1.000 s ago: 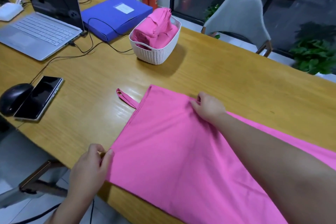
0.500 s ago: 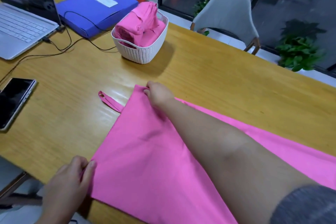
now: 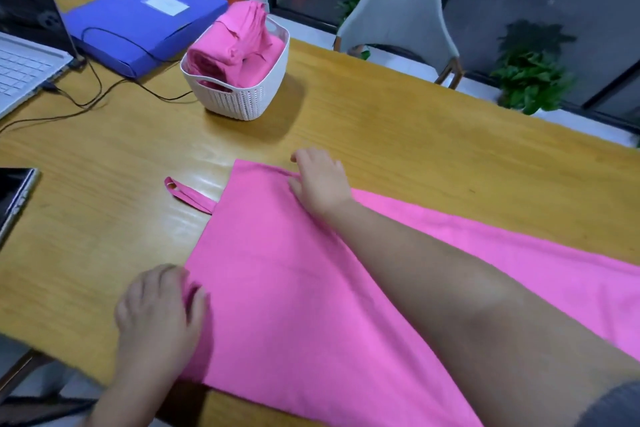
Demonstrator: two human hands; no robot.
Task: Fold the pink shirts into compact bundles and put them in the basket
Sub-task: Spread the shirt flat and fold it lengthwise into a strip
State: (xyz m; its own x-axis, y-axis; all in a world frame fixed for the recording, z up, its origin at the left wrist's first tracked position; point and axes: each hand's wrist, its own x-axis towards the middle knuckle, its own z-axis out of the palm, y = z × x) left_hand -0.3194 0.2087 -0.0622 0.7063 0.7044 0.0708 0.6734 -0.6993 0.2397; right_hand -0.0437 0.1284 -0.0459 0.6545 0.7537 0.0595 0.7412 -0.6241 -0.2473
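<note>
Left hand (image 3: 162, 315): pinches near corner of pink shirt (image 3: 294, 288).
Right hand (image 3: 320, 180): pinches shirt's far edge.
Basket (image 3: 242, 97): beyond right hand, holding folded pink bundles (image 3: 235, 42).

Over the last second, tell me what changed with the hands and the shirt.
The right hand slid along the pink shirt's far edge toward its corner, then partway back. The left hand kept its grip on the near corner. Basket and strap stayed put.

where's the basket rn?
Head view, upper left of centre: the white basket stands on the wooden table, beside the blue folder, beyond the flat pink shirt, with folded pink bundles inside.
</note>
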